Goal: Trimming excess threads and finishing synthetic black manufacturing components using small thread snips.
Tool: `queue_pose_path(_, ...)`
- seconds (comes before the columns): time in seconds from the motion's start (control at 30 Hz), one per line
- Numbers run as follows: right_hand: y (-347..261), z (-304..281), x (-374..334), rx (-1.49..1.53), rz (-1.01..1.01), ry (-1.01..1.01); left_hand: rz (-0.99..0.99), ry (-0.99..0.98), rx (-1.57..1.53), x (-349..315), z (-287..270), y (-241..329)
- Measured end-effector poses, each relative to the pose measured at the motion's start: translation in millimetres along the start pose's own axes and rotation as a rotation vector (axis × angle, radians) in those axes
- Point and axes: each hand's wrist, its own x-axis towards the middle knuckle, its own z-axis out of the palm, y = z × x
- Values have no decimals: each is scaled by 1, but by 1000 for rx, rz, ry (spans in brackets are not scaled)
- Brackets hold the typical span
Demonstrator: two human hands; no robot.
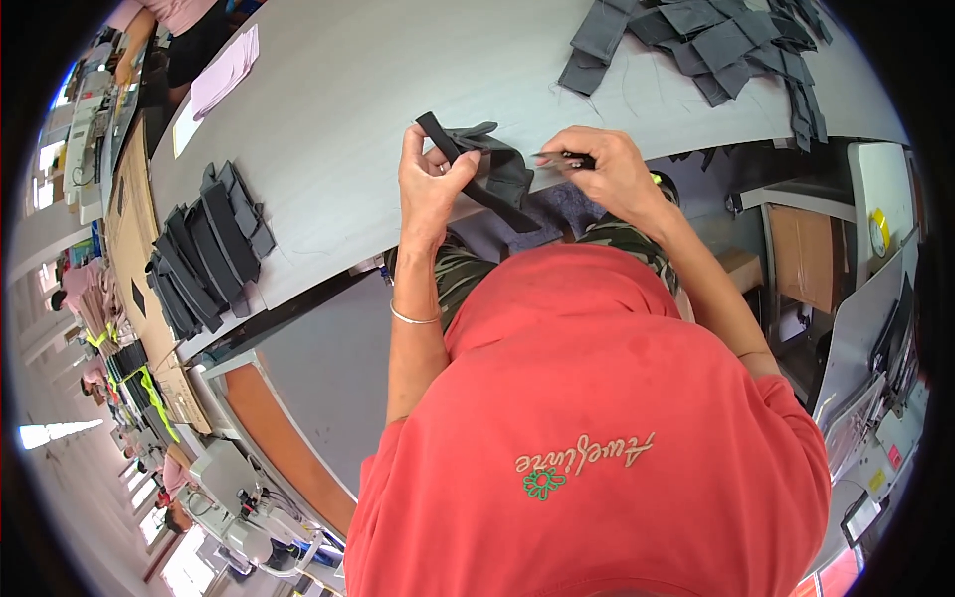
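My left hand (426, 194) pinches a dark grey fabric piece (505, 174) with a black band along its edge. The cloth hangs folded over the near edge of the table, between my two hands. In my right hand (619, 177) is a small pair of thread snips (575, 160). Their pale tip points left at the cloth, and a narrow gap seems to lie between the two. My right fingers wrap round the dark handle and partly hide it.
Dark fabric pieces (209, 249) lie overlapped in a row on the grey table (338, 129) at left. A loose heap of grey strips (721, 45) is at the far right. Pink sheets (225, 72) lie at the far left, near another person. A cardboard box (804, 254) sits below at right.
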Motion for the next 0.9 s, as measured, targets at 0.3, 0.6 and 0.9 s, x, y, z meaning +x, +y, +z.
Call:
queue_pose_path(0.3, 0, 21, -1, -360, -234, -115, -2, -6, 45, -1, 4, 1)
queue_pose_path(0.6, -2, -5, -10, -336, -125, -16, 7, 22, 42, -3, 2, 1)
queue_pose_path(0.9, -7, 13, -9, -371, -371, 163, 14, 34, 26, -3, 4, 0)
